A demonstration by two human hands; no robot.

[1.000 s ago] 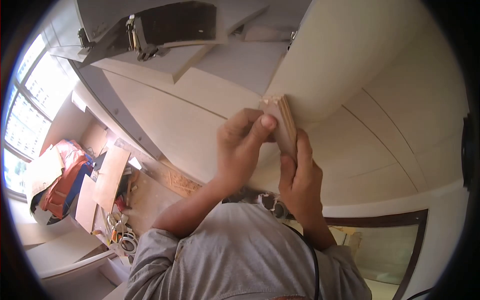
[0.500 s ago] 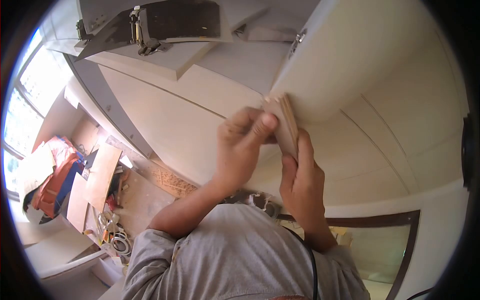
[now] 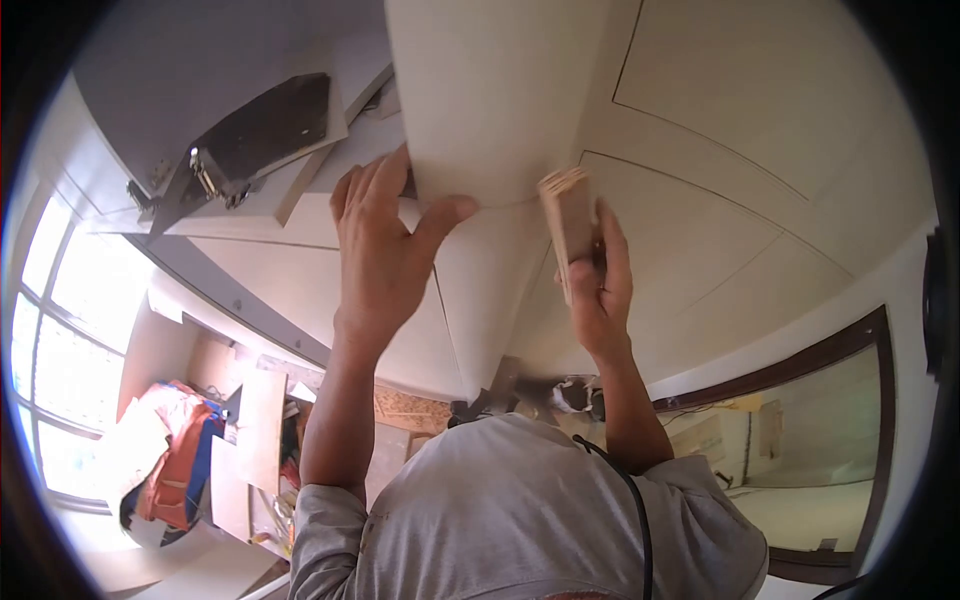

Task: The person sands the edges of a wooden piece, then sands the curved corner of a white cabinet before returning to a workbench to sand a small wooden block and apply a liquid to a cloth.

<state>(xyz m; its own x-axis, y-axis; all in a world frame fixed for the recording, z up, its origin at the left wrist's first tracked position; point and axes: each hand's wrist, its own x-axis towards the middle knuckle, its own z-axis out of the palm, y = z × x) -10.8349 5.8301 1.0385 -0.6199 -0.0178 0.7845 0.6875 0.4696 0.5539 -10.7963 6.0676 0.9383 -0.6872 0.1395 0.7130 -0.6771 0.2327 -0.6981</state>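
My left hand (image 3: pixel 385 240) rests against the lower left edge of a pale cabinet door (image 3: pixel 490 90), its thumb spread across the door's face and its fingers at the edge. Held upright in my right hand (image 3: pixel 605 285) is a flat wooden block (image 3: pixel 570 220) with a layered top end. The block stands just right of the door's lower part; whether the two touch I cannot tell.
An open cabinet with a metal hinge (image 3: pixel 215 180) on a dark panel lies at the upper left. Boards (image 3: pixel 262 420) and an orange bag (image 3: pixel 180 465) are at the lower left, by a window (image 3: pixel 75 340). A dark-framed glass panel (image 3: pixel 880 400) stands at the lower right.
My left hand has let go of the block and moved left onto the door edge. The block remains in my right hand, turned more upright. The view has shifted, with the door now nearer the middle.
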